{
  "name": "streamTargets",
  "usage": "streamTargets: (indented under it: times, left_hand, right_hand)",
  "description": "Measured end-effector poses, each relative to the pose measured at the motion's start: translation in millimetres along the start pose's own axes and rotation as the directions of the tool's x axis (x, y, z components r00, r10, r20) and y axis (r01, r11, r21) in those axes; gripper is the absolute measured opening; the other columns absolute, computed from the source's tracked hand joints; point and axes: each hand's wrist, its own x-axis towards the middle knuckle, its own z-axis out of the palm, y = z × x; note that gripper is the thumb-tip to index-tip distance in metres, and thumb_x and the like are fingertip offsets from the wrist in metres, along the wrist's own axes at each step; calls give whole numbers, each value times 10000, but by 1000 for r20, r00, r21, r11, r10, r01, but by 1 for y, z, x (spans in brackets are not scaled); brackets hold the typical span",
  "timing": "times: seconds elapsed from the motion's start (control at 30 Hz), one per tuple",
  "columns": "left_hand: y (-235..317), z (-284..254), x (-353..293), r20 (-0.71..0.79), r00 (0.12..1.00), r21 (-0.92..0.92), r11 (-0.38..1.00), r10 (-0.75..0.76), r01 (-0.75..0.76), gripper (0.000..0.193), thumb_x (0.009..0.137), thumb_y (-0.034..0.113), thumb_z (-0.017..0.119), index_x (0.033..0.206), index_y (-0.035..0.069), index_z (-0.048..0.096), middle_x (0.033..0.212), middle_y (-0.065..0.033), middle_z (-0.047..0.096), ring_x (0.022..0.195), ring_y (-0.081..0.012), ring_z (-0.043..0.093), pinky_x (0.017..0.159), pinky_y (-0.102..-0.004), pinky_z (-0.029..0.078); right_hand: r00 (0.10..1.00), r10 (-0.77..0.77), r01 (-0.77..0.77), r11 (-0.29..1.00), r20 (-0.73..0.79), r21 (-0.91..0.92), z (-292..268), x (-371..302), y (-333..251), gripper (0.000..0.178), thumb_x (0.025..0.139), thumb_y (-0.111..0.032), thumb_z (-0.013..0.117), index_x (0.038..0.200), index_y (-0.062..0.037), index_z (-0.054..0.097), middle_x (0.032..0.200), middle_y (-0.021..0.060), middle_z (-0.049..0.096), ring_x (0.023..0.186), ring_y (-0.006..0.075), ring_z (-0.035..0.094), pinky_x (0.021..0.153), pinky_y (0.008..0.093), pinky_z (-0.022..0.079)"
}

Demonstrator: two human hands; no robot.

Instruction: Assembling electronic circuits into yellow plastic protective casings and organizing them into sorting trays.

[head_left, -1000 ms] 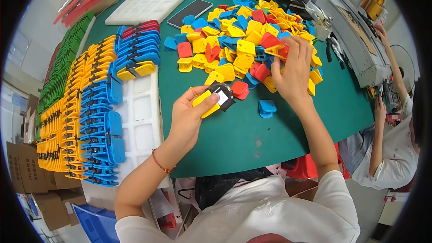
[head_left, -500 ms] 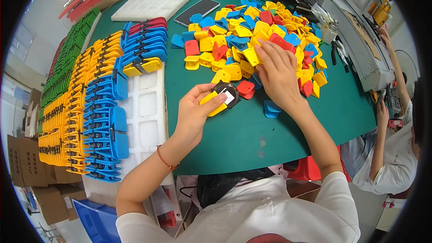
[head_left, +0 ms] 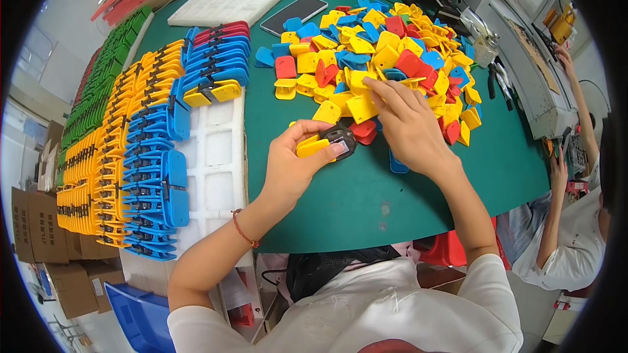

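Yellow clip [head_left: 313, 146]: probably light, stiff, slick

Your left hand [head_left: 296, 158] pinches it above the green table [head_left: 340, 216], thumb at the black end [head_left: 343, 136]. Likely best hold: flat yellow sides. Rightward, your right hand [head_left: 413, 129] is at the loose pieces [head_left: 409, 63]; can't tell if it grips one.

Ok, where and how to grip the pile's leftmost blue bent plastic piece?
Probably pinch the blue bent plastic piece by its raised plate's outer edge, from the left: that plate looks tilted, the green tabletop borders that side, and the multicoloured pile crowds its right.
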Motion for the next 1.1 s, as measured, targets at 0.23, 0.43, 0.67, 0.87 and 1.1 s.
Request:
streamTargets:
  times: [0.23,0.43,0.67,0.87,1.1]
  left_hand:
    - [1,0,1,1,1000,71,997,-28,28,335,782,29,725,1074,-5,566,1009,-70,626,905,-93,592,803,-213,491]
    - [3,1,0,8,1000,-41,999,-9,9,328,791,20,713,1078,-11,556,1033,-82,621,943,-105,588,837,-227,488]
    - [4,1,1,18,999,-100,994,-33,34,366,790,1,708,1118,-35,551,1062,-108,628,953,-128,608,853,-246,504]
    - [7,1,-1,15,999,-75,996,-35,36,391,777,-20,714,1132,-46,553,1065,-133,636,954,-137,622,852,-248,517]
    - [9,0,-1,63,998,-42,999,-1,3,418,782,-15,711,1164,-49,545,1097,-140,628,976,-140,621,869,-253,515]
  right_hand:
    - [993,96,-93,995,-71,46,3,-4,7,301,753,47,639,1046,49,570,1216,117,543,1083,289,539,891,366,458]
    - [795,602,-241,420,-70,875,5,-7,-12,241,765,-16,725,927,-4,546,949,74,604,810,127,622,699,268,505]
    - [769,583,-251,-102,263,963,5,-19,-10,158,799,15,684,910,-18,577,874,15,568,764,66,568,680,206,458]
    - [754,569,-278,-175,328,944,4,-16,-19,98,815,22,667,868,-2,589,862,31,620,792,78,600,708,217,490]
    - [773,526,-318,-162,354,934,12,-19,-26,128,829,-23,675,905,8,576,848,47,630,742,80,603,660,211,491]
